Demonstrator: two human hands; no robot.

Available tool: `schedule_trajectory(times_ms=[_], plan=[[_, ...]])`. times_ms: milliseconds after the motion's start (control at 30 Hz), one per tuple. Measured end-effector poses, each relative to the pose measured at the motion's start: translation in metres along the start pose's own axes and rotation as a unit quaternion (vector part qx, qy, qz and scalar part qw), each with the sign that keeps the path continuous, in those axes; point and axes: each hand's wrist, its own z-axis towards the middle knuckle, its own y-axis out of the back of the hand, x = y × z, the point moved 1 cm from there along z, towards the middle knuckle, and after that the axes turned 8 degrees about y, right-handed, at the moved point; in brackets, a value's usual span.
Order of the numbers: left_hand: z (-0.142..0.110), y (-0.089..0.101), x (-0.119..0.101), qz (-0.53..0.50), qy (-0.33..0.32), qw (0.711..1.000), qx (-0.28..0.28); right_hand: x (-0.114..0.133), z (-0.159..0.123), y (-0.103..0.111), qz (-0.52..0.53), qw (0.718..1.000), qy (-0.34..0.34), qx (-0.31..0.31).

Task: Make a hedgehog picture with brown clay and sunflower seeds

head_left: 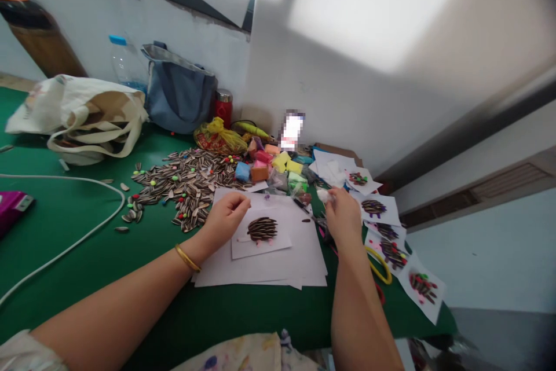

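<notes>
My left hand (226,217), with a gold bangle at the wrist, is curled closed over the left side of a stack of white paper (299,267). Whatever its fingers may hold is hidden. Beside it on the stack lies a small white card (260,251) bearing a hedgehog made of sunflower seeds (263,228), with small pink pieces along its lower edge. My right hand (345,215) is closed on a small white lump (323,194), perhaps clay in clear wrap, to the right of the stack. A black pen (300,205) lies near this hand.
Sunflower seeds (191,180) with coloured beads are heaped left of the paper. Coloured clay blocks (259,172) and a phone (291,131) are behind. Finished seed cards (377,209) and yellow-handled scissors (382,267) lie right. Bags (180,96) and a white cable (93,226) are left.
</notes>
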Motion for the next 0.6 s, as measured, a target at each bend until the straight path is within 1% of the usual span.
schedule_trajectory(times_ms=[67,133,233,300,367,433,600], plan=[[-0.003,-0.002,-0.003,-0.014,-0.019,1.0,0.013,0.021,-0.001,0.001,0.077,0.996,0.041,-0.001],[-0.006,-0.004,-0.006,-0.037,-0.031,0.998,0.03,0.045,-0.003,0.0,0.129,0.989,0.071,0.011],[-0.009,-0.006,-0.007,-0.067,-0.032,0.996,0.05,0.078,-0.008,-0.002,0.175,0.976,0.128,0.018],[-0.011,-0.008,-0.006,-0.079,-0.033,0.994,0.064,0.095,-0.011,-0.004,0.194,0.965,0.172,0.028],[-0.012,-0.009,-0.004,-0.084,-0.033,0.993,0.072,0.105,-0.014,-0.006,0.208,0.956,0.204,0.035],[-0.012,-0.01,-0.002,-0.085,-0.027,0.994,0.069,0.111,-0.016,-0.008,0.22,0.95,0.218,0.04],[-0.01,-0.013,0.003,-0.09,-0.006,0.993,0.073,0.114,-0.017,-0.011,0.25,0.945,0.201,0.056]])
